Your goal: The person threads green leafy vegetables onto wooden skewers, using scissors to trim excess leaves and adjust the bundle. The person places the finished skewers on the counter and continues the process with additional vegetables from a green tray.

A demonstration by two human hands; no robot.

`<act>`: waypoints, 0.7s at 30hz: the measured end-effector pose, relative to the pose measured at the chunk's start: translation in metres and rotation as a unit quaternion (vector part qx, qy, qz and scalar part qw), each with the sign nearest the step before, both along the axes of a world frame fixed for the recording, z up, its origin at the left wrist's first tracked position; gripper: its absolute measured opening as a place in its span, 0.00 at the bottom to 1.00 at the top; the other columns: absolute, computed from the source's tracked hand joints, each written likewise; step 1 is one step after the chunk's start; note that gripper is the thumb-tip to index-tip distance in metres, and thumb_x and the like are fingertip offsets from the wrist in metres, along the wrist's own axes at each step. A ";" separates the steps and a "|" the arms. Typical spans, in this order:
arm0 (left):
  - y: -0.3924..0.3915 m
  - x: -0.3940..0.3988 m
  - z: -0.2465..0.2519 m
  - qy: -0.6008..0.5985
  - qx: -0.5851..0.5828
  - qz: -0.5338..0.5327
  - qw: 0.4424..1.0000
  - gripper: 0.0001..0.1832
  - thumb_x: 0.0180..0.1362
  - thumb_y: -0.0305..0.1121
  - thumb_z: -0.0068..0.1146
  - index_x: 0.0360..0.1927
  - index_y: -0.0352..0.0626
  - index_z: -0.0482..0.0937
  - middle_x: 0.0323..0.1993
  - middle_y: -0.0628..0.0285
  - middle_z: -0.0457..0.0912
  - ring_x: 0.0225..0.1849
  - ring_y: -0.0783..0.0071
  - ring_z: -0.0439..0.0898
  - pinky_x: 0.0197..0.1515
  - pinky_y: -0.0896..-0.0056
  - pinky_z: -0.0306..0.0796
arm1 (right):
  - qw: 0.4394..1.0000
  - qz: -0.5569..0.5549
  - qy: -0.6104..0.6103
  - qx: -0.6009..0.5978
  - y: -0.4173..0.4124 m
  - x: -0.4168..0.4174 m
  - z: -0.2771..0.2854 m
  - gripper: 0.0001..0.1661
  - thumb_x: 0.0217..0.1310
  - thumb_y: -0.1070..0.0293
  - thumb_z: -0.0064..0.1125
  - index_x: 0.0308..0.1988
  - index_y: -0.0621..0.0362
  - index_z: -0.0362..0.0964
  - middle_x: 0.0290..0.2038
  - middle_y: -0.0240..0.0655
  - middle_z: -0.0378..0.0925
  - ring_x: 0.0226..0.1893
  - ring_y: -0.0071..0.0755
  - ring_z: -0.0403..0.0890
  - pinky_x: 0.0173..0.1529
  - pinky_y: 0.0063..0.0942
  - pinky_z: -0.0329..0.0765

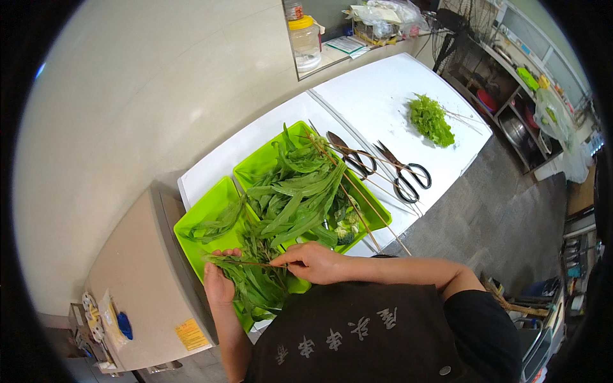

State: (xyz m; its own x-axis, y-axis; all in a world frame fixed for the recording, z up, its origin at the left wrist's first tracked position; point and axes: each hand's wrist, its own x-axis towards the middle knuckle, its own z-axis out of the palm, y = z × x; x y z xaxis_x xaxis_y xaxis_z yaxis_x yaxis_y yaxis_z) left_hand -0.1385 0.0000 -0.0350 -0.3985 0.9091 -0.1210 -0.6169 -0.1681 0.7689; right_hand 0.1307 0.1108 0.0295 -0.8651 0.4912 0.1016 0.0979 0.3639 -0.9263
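My left hand (pixel 219 280) holds a bunch of long green leaves (pixel 254 282) above the front of a green plastic tray (pixel 189 234). My right hand (pixel 306 262) pinches a thin wooden skewer (pixel 254 263), whose far end meets the leaves at my left hand. Beyond my hands, a second green plastic tray (pixel 381 215) holds a heap of leafy greens (pixel 292 191) and broccoli florets (pixel 347 227). Skewers (pixel 359 208) with greens at one end lie across that tray's right part.
Two pairs of black-handled scissors, one nearer (pixel 407 174) and one farther (pixel 354 155), lie on the white table (pixel 378 91). Skewered lettuce (pixel 431 119) lies farther right. A beige cabinet (pixel 139 277) stands at the left, beside the wall. Shelves (pixel 512 115) stand at the far right.
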 end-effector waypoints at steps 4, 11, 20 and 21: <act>0.003 -0.001 0.000 0.079 -0.011 -0.023 0.997 0.18 0.69 0.44 0.48 0.49 0.39 0.74 0.43 0.47 0.81 0.51 0.48 0.78 0.58 0.47 0.70 | 0.999 -0.002 -0.007 -0.051 -0.001 0.002 -0.008 0.21 0.58 0.74 0.52 0.53 0.53 0.76 0.40 0.47 0.79 0.39 0.47 0.80 0.44 0.37 0.76; 0.012 0.018 0.019 0.134 -0.028 -0.085 0.987 0.20 0.69 0.46 0.48 0.49 0.37 0.74 0.44 0.46 0.81 0.49 0.52 0.79 0.55 0.51 0.71 | 0.994 -0.008 -0.005 -0.112 0.002 0.001 0.003 0.20 0.59 0.74 0.52 0.52 0.57 0.76 0.36 0.45 0.81 0.30 0.35 0.79 0.37 0.30 0.75; 0.014 0.023 0.035 0.114 -0.040 -0.047 0.992 0.22 0.69 0.48 0.47 0.50 0.37 0.73 0.40 0.47 0.81 0.47 0.54 0.80 0.55 0.53 0.72 | 0.988 -0.016 0.060 -0.140 0.008 -0.019 -0.014 0.18 0.56 0.74 0.51 0.47 0.59 0.79 0.28 0.46 0.80 0.23 0.36 0.77 0.32 0.33 0.73; 0.013 0.023 0.036 0.124 -0.049 -0.046 0.990 0.22 0.69 0.47 0.47 0.50 0.36 0.73 0.40 0.48 0.81 0.47 0.55 0.80 0.55 0.54 0.72 | 0.986 -0.012 0.074 -0.151 0.009 -0.020 -0.013 0.18 0.55 0.74 0.51 0.46 0.60 0.79 0.27 0.45 0.80 0.23 0.36 0.77 0.32 0.33 0.73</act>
